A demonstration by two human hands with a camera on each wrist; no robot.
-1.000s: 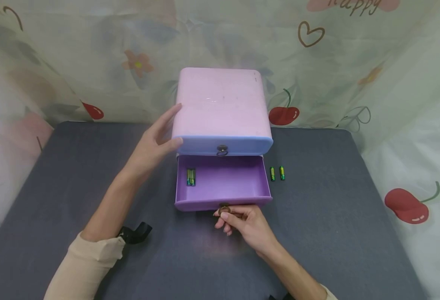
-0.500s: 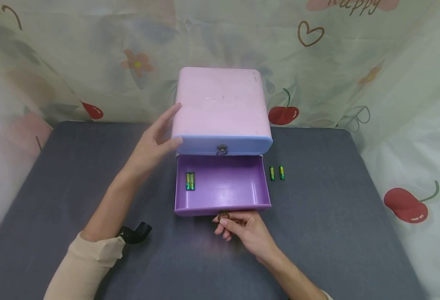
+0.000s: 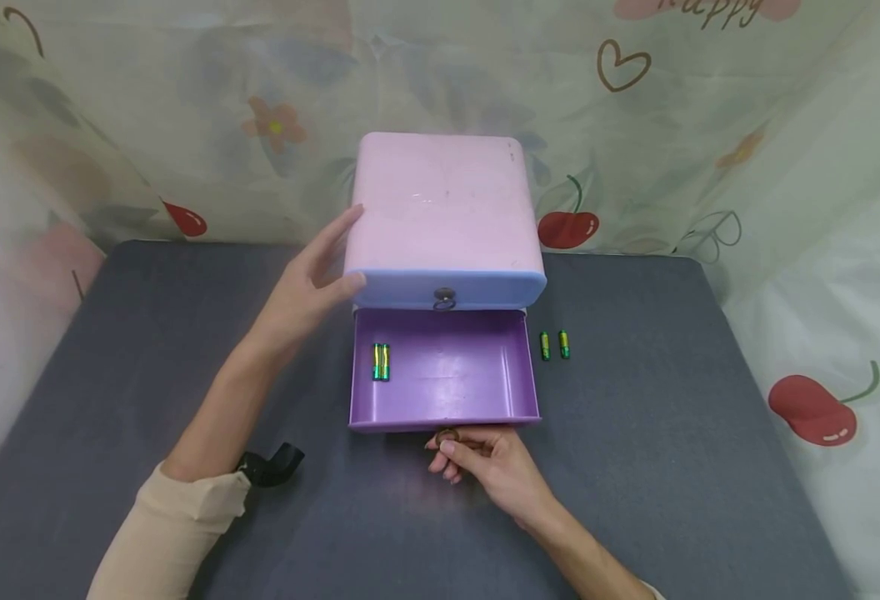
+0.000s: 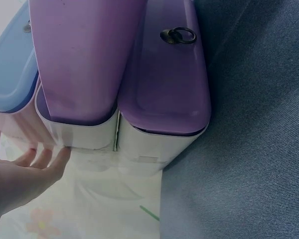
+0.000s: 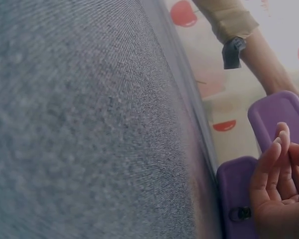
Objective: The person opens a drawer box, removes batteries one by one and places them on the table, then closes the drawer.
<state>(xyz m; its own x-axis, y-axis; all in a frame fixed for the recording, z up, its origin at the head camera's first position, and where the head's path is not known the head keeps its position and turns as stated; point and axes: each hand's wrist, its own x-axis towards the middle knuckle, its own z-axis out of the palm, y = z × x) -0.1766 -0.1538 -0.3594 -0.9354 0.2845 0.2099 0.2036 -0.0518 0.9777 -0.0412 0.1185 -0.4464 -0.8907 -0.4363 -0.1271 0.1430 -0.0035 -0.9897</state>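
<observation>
A small drawer cabinet [image 3: 440,204] with a pink top stands at the back of the table. Its blue top drawer [image 3: 398,290] is closed. Below that, the purple middle drawer [image 3: 455,392] is pulled far out, and two green-and-yellow batteries [image 3: 382,362] lie side by side at its left. My right hand [image 3: 503,467] pinches the ring pull [image 3: 447,435] on the drawer's front. My left hand [image 3: 301,296] rests against the cabinet's left side, its thumb at the front edge. In the left wrist view, the closed purple bottom drawer [image 4: 164,84] shows its own ring.
To the right of the cabinet, two more batteries [image 3: 555,345] stand or lie on the dark grey table [image 3: 650,433]; which, I cannot tell. A printed curtain [image 3: 275,50] hangs behind and at both sides. A black strap [image 3: 271,465] juts out at my left sleeve.
The middle drawer has slid out towards me, with my right hand on its ring, mostly during the first half second. The batteries inside came along with it. My left hand stays in place.
</observation>
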